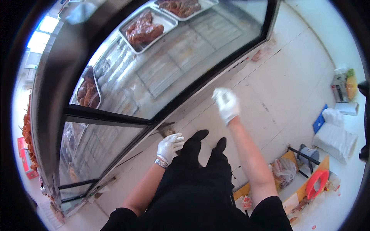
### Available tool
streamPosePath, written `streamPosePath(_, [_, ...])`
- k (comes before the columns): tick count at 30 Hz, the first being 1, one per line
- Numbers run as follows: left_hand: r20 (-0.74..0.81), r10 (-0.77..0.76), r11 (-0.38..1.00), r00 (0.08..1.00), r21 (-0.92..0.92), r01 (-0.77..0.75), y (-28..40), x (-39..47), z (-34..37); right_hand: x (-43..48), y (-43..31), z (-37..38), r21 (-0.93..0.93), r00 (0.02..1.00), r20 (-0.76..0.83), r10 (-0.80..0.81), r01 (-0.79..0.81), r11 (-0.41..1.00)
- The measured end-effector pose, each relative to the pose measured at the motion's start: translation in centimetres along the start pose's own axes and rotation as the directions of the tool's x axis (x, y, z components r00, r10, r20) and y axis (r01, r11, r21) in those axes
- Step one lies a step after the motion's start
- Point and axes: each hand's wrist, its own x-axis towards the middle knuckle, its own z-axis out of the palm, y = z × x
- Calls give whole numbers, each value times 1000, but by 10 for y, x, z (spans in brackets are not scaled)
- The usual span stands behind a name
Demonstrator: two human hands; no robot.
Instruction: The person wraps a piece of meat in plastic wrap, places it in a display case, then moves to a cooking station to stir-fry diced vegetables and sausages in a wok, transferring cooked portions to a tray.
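Observation:
My left hand (pixel 170 146), in a white glove with a metal-band watch (pixel 161 163) at the wrist, hangs by my left thigh with its fingers loosely spread and nothing in them. My right hand (pixel 227 104), also white-gloved, is held out over the tiled floor and blurred by motion. Its fingers look curled, and whether anything is inside them cannot be seen. Nearest to both hands is a black-framed glass display case (pixel 185 106). Behind its glass, one metal tray (pixel 170 24) holds dark reddish-brown cooked meat (pixel 144 30). More meat (pixel 179 8) lies in a second tray at the top.
Further meat (pixel 87 91) sits in a tray at the case's left. Reddish food pieces (pixel 27 130) line its far side. At right are a white plastic bag (pixel 334 141), a box (pixel 340 86), a red ring-shaped object (pixel 317 184) and a wood-edged shelf (pixel 303 187). White floor tiles (pixel 260 95) run between.

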Motion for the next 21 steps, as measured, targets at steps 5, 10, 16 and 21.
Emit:
streamPosePath(5, [-215, -105, 994, 971, -31, 101, -48, 15, -52, -25, 203, 141, -338, 857, 498, 135, 48, 940])
streamPosePath(10, [-404, -123, 992, 907, -44, 115, -88, 6, -95, -48, 235, 231, -338, 655, 739, 159, 156, 928])
streamPosePath(16, [-307, -69, 996, 949, 37, 85, -124, 7, -158, -77, 247, 297, -469, 727, 667, 159, 245, 849])
streamPosePath(21, [-392, -217, 949, 894, 129, 287, -142, 4, -217, -135, 273, 249, -428, 805, 578, 132, 161, 890])
